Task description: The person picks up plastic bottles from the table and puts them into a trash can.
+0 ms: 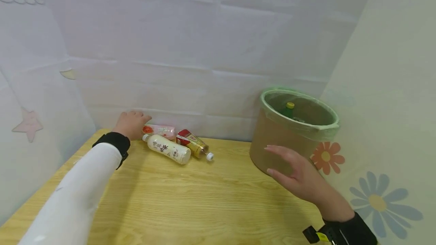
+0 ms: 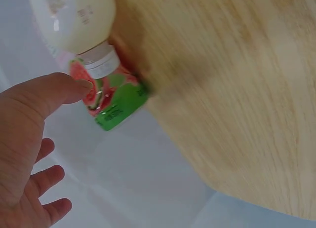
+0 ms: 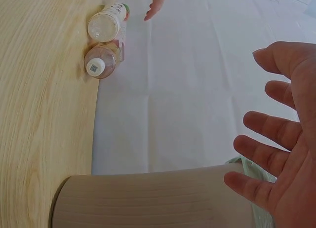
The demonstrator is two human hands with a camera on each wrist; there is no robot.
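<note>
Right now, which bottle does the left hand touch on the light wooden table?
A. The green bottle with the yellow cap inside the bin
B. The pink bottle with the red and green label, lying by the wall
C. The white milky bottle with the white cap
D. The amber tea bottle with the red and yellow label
B: the left hand has its thumb on the pink bottle with the red and green label; the other bottles are untouched.
</note>
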